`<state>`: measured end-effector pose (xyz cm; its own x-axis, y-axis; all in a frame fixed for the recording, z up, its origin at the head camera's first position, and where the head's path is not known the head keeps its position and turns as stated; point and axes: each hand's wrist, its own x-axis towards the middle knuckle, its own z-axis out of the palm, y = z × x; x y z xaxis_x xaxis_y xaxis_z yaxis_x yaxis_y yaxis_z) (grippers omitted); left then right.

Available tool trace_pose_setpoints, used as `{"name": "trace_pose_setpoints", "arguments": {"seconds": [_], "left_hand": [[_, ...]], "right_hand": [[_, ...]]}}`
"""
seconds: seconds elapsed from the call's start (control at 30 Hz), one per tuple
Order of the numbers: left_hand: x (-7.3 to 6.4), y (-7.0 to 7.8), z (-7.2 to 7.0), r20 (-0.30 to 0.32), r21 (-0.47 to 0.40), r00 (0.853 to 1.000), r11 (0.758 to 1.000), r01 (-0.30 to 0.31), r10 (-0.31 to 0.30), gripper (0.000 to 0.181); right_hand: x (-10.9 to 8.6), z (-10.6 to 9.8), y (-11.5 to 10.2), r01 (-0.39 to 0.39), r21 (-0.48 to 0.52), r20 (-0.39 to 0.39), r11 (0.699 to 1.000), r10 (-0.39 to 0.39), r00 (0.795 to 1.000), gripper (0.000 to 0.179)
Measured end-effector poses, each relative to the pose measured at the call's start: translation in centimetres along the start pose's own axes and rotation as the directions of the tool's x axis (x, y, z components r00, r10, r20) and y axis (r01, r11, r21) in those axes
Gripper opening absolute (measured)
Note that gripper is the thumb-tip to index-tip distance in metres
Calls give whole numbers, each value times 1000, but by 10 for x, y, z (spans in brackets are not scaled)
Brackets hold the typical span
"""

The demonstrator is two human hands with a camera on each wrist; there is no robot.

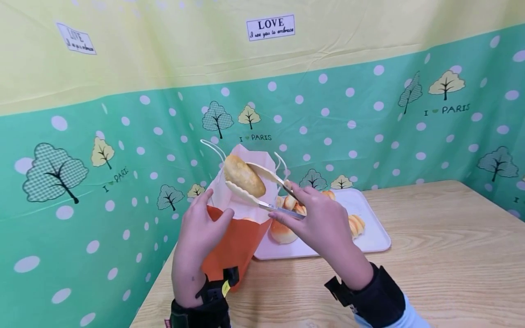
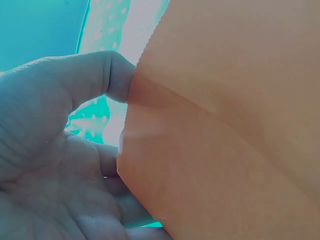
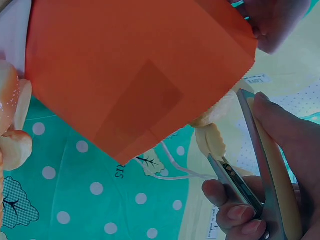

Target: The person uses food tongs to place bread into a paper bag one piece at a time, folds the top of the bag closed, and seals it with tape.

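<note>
Gripping tongs [image 1: 266, 207] with the right hand [image 1: 324, 218], clamping a golden roll [image 1: 244, 175] at the mouth of an orange bag [image 1: 229, 248], near the left edge of the counter [image 1: 434, 255]; apparently holding the bag's side with the left hand [image 1: 202, 230].

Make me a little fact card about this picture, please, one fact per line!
Right hand: grips silver metal tongs with pale scalloped ends
Tongs hold: long golden-brown bread roll
Roll's place: at the open top of the orange paper bag with white handles
Left hand: holds the bag's edge
Nearby: white rectangular tray with more bread pieces
Underneath: light wood-grain table
</note>
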<state>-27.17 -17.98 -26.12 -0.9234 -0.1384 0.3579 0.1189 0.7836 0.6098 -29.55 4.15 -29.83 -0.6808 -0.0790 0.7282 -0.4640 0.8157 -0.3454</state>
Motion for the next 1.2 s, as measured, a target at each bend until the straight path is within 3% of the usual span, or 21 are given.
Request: {"name": "trace_pose_setpoints", "arguments": {"seconds": [0.37,1.2], "left_hand": [[2,-3,0,4,3,1000,1000,10,-10,70],[4,-5,-1,20,-6,1000,1000,1,-1,71]], "right_hand": [[2,12,5,7,-26,23,1000,-6,1000,74],[4,10,5,-26,-56,49,998,28,998,85]]}}
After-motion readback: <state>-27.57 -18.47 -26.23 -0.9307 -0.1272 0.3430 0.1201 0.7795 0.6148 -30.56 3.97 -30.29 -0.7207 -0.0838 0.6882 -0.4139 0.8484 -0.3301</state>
